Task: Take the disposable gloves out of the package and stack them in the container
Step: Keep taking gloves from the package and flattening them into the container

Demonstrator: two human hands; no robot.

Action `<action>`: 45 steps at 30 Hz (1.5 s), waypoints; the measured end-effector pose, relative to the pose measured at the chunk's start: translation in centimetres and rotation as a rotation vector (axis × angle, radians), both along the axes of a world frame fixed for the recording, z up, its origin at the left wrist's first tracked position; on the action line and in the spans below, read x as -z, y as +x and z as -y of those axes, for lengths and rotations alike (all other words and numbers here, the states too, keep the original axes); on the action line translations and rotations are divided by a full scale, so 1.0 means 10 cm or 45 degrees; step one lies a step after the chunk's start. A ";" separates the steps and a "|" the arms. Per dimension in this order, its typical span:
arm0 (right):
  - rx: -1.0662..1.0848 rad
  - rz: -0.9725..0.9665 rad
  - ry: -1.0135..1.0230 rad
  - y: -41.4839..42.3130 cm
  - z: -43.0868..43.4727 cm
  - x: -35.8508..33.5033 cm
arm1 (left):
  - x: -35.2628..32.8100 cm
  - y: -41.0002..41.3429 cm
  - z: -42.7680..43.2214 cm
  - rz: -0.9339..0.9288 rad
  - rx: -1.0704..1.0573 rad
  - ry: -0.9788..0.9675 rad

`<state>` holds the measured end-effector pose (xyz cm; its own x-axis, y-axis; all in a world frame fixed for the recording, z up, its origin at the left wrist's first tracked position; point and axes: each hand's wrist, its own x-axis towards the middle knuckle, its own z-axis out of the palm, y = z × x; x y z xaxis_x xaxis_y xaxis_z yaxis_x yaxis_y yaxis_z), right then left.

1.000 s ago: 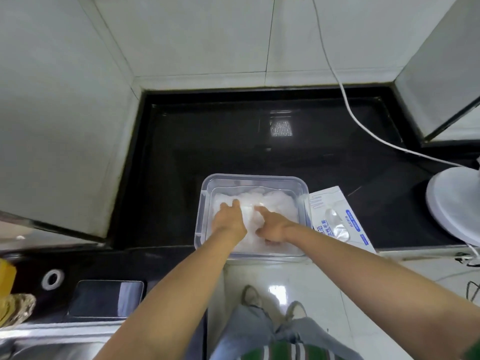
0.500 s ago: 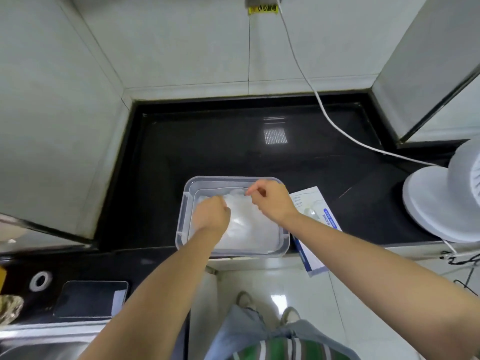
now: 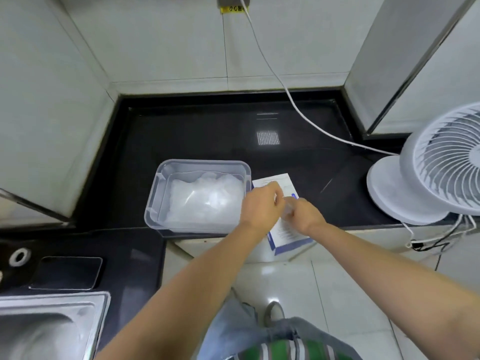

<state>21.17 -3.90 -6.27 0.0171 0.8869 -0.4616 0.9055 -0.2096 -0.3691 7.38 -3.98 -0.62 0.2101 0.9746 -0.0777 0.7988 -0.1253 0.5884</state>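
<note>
Head view: the clear container (image 3: 166, 178) sits at the front edge of the black worktop (image 3: 207, 131), holding a loose pile of translucent gloves (image 3: 205, 198). Just right of it, the package (image 3: 285, 233) lies overhanging that front edge. Both hands meet on top of the package. The left hand (image 3: 261, 207) has its fingers (image 3: 275, 188) curled on the package's far part; whether they grip it cannot be told. The right hand (image 3: 305, 215) has curled fingers pinching a filmy glove (image 3: 287, 205) just above the package, beside the left hand's knuckles. A white fan (image 3: 441, 165) stands at the worktop's right end.
</note>
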 end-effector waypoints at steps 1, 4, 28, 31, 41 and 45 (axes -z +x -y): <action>-0.031 0.029 0.026 0.00 0.01 0.01 | 0.03 0.05 0.04 -0.030 0.043 -0.060; -0.058 0.066 0.048 -0.03 0.05 0.02 | 0.22 0.16 0.14 -0.168 0.115 -0.321; 0.465 -0.846 0.148 0.11 0.03 0.02 | 0.60 0.13 0.13 -0.130 -0.008 -0.594; 0.574 -0.958 0.157 0.12 0.00 -0.08 | 0.62 0.14 0.11 -0.160 -0.020 -0.619; 0.700 -1.051 0.213 0.23 -0.22 -0.40 | 0.52 0.16 0.05 0.074 -0.202 -0.652; 0.124 -0.407 0.327 0.24 -0.13 -0.35 | 0.23 0.20 -0.04 0.795 -0.647 -0.723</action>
<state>23.58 -2.60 -2.76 -0.0020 0.9751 -0.2216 0.7175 -0.1530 -0.6795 9.36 -3.54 -2.97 -0.0609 0.8125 -0.5798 0.2045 0.5787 0.7895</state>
